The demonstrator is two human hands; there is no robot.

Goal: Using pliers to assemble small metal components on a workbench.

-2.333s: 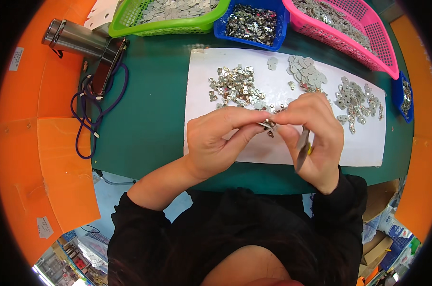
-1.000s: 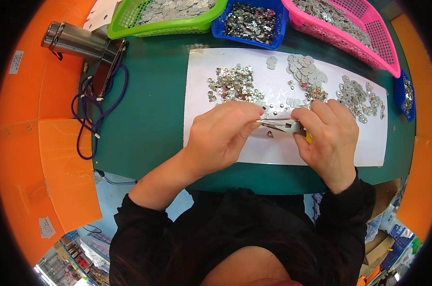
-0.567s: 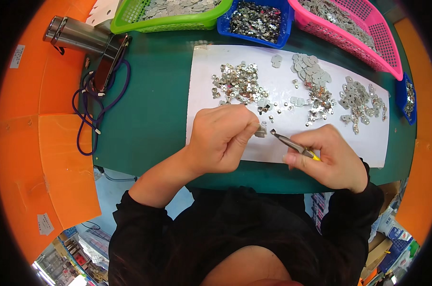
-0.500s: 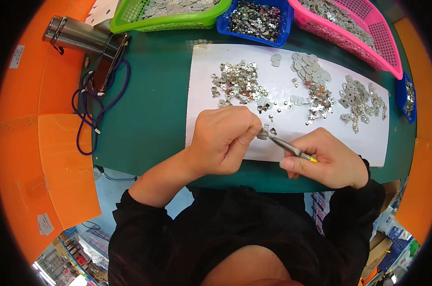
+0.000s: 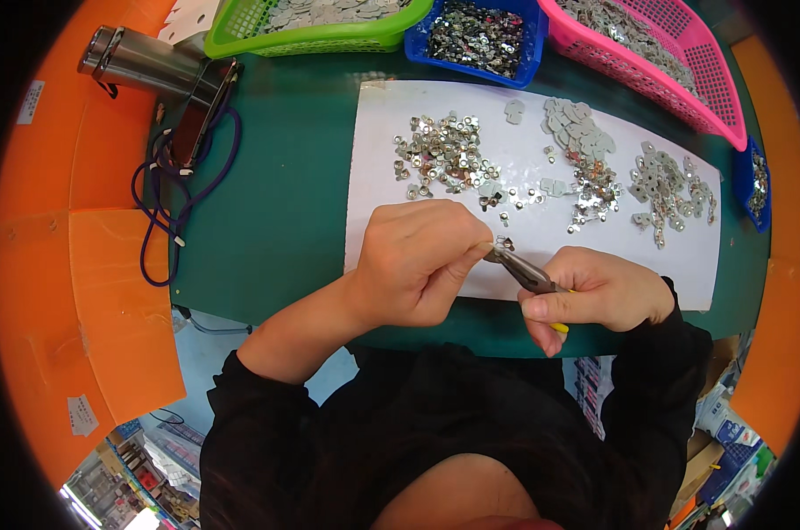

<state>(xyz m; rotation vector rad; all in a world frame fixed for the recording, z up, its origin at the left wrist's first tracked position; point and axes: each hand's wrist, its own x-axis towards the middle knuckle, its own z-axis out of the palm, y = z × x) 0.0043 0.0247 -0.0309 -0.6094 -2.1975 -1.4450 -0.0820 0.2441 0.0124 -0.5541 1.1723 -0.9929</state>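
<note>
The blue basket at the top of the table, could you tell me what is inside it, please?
The blue basket holds a heap of small shiny metal parts. Its bottom is covered by them, and its far edge is cut off by the picture's rim.

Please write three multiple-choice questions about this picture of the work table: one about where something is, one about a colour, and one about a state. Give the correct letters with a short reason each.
1. Where does the white sheet lie?
A. on the green mat
B. inside the pink basket
C. on the floor

2. What colour is the basket between the green basket and the pink basket?
A. yellow
B. blue
C. black

3. What is the right hand doing?
A. resting flat and empty
B. gripping slim pliers
C. lifting a basket

Answers:
1 A: the sheet rests flat on the green mat, with heaps of small metal parts on it.
2 B: the blue basket stands between the two.
3 B: its fingers close round the pliers, whose tip meets a small metal piece at the left hand.
</note>
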